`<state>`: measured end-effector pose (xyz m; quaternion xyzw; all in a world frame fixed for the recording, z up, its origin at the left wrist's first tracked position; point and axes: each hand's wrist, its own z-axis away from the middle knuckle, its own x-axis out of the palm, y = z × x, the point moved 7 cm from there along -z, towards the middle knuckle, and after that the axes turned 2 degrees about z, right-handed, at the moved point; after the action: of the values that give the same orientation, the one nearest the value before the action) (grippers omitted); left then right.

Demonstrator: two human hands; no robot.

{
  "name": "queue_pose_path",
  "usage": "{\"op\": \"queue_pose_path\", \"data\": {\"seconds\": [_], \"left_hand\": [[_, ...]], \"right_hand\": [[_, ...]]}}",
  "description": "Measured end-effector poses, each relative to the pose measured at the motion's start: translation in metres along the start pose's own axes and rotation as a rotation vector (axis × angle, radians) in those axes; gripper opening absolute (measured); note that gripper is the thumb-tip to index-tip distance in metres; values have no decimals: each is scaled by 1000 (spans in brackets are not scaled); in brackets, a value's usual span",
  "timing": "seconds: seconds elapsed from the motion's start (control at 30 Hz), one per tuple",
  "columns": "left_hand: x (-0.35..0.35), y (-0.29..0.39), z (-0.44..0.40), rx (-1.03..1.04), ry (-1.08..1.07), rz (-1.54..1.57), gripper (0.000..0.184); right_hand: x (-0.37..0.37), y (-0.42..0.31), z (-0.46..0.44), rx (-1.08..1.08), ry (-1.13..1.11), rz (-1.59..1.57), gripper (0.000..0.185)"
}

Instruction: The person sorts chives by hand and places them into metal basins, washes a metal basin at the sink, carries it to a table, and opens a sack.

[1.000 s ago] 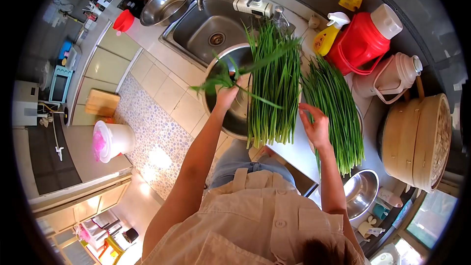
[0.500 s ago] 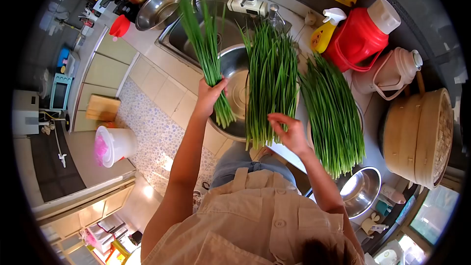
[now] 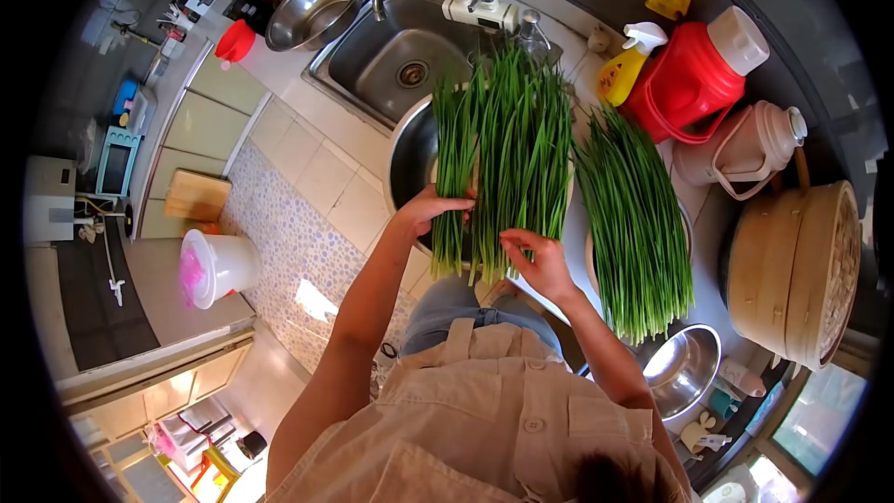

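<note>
Two hands at the greens. Left hand [image 3: 436, 210]: fingers wrapped round a slim bunch [image 3: 453, 144] of green stalks, thumb across its front. Central pile [image 3: 523, 149] lies just right of those fingers, over the steel basin [image 3: 398, 144]. Right hand [image 3: 542, 268]: fingers bent at the pile's lower ends; pinching or merely touching, cannot tell. Step, as judged: laying bunch alongside pile, stalks roughly parallel. Next move would call for easing the left grip without dragging neighbouring stalks. Hidden: left fingertips behind the bunch; whatever supports the pile.
</note>
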<state>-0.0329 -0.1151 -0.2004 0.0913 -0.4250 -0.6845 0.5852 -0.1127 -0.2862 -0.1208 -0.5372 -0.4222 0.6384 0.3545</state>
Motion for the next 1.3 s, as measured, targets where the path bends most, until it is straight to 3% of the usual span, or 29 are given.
{"op": "queue_pose_path", "data": {"seconds": [0.13,0.23,0.87,0.97,1.0,1.13,1.2,1.3], "left_hand": [[3,-9,0,8,-80,60,40],[1,-13,1,47,-17,95,44],[-25,-19,-10,-21,14,302,50],[-42,-9,3,76,256,233,49],[-50,-1,10,153,432,162,44],[-69,33,45,678,853,134,12],[-40,60,63,853,829,99,8],[22,83,72,982,642,-12,6]], "right_hand": [[1,2,2,68,-28,6,18],[2,4,3,40,-34,14,18],[-17,10,5,17,84,-61,17],[-35,13,22,31,157,-56,16],[-45,13,30,36,209,-28,16],[-110,37,83,118,547,257,14],[-149,67,124,254,735,530,19],[-187,80,160,378,774,931,43]]}}
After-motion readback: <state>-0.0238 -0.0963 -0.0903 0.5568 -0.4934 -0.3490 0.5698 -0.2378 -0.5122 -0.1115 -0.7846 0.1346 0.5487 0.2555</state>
